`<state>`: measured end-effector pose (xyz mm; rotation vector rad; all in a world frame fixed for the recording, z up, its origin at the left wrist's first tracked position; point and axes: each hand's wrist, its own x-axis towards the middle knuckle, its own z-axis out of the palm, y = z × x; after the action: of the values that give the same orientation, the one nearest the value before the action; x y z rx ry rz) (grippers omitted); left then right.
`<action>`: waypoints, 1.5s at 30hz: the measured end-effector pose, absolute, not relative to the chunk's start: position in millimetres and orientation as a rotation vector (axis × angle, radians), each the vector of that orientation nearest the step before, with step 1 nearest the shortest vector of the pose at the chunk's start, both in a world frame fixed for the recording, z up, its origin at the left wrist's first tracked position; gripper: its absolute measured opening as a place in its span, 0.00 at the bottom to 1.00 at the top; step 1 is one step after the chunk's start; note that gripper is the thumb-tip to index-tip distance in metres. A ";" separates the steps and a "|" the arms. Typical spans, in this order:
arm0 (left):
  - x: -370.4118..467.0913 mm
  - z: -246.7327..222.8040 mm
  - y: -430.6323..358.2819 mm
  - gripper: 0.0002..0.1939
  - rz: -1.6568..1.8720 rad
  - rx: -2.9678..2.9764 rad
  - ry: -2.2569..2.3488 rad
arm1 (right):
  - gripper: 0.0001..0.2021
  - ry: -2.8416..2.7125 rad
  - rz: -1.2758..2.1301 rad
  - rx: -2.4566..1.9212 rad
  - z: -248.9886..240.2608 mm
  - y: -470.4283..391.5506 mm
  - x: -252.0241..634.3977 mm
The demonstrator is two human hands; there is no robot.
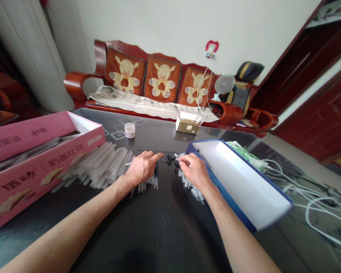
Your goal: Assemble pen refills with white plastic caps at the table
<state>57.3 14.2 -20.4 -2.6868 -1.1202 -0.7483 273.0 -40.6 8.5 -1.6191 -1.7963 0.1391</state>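
Note:
My left hand is closed, with a finger stretched to the right. The tip of a thin pale stick pokes out on its left side. Under and beside this hand lie translucent thin tubes, a big pile to the left and a smaller bunch below it. My right hand pinches thumb and fingers together over small black pieces; what is between the fingertips is too small to make out. Short whitish tubes lie beneath that hand.
A pink box holding more tubes stands at left. At right, an open blue box with a white inside borders my right hand. Farther back are a small white tub and a tissue box. White cables lie at far right.

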 end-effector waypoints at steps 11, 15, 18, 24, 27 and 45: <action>55.9 -23.7 16.5 0.22 -0.756 -2.716 -1.136 | 0.13 -2.256 -0.001 -1.840 7.5 -92.2 299.6; 56.3 -24.3 16.5 0.22 -0.748 -2.721 -1.131 | 0.15 -2.273 -0.095 -1.890 1.6 -92.1 294.6; 56.9 -24.5 16.4 0.22 -0.746 -2.720 -1.131 | 0.14 -2.274 -0.111 -1.875 1.2 -88.2 292.5; 57.9 -25.4 15.9 0.22 -0.734 -2.735 -1.149 | 0.10 -2.309 -0.185 -1.898 3.6 -61.5 277.8; 58.1 -24.7 15.6 0.22 -0.737 -2.749 -1.153 | 0.11 -2.309 -0.230 -1.988 1.7 -47.4 270.5; 59.9 -25.9 15.6 0.21 -0.778 -2.736 -1.147 | 0.11 -2.335 -0.201 -2.085 1.4 -27.8 265.2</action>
<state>59.9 15.6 -25.9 -2.7359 -1.1473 -0.7781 265.2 -27.8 1.4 -2.0850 -2.3351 -0.2014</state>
